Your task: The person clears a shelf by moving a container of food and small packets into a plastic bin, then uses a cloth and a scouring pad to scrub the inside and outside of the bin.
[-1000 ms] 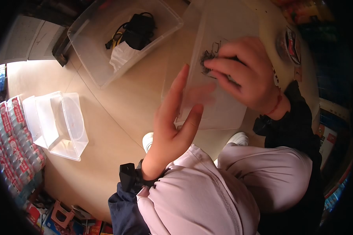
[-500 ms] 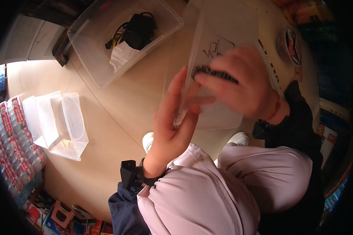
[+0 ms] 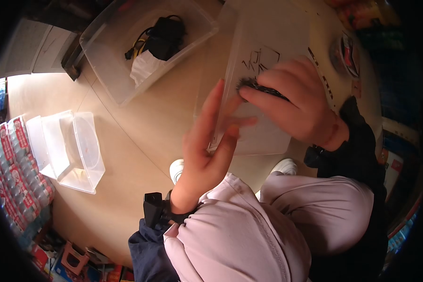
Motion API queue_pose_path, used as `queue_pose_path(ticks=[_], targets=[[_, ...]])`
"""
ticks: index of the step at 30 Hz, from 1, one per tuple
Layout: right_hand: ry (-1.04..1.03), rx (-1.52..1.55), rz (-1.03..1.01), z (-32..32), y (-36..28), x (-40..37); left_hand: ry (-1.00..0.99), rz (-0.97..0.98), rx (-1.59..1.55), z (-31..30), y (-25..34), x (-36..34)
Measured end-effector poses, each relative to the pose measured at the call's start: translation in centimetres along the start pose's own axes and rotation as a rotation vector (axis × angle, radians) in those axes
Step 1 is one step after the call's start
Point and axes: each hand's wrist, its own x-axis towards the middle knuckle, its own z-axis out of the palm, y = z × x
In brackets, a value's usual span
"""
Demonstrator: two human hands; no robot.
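A translucent plastic box (image 3: 268,134) stands tilted in front of my knees, with dark hand-drawn marks (image 3: 258,58) on its face. My left hand (image 3: 204,145) grips its near left edge, index finger stretched along the side and thumb across the front, mirrored faintly in the plastic. Close over that face is my right hand (image 3: 296,96), closed around a black bristly brush (image 3: 263,88). The brush's tufted end pokes out past the fingertips, just below the marks; the rest is covered by the fingers.
An open clear bin (image 3: 113,80) at the upper left holds a black corded device (image 3: 167,37) and white paper (image 3: 146,66). A smaller clear container (image 3: 87,150) lies on the floor beside shrink-wrapped bottles (image 3: 21,174). A round container (image 3: 345,56) stands at the right.
My right hand has shifted slightly right with the brush, away from the left hand, and shows less blur. My left hand and the box stay almost in place.
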Motion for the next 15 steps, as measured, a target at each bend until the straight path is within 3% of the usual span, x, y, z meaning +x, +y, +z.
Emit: queue_pose_path(ticks=[15], targets=[[-0.016, 0.001, -0.002, -0.2, -0.3, 0.4, 0.013, 0.020, 0.016, -0.1, -0.2, -0.3]])
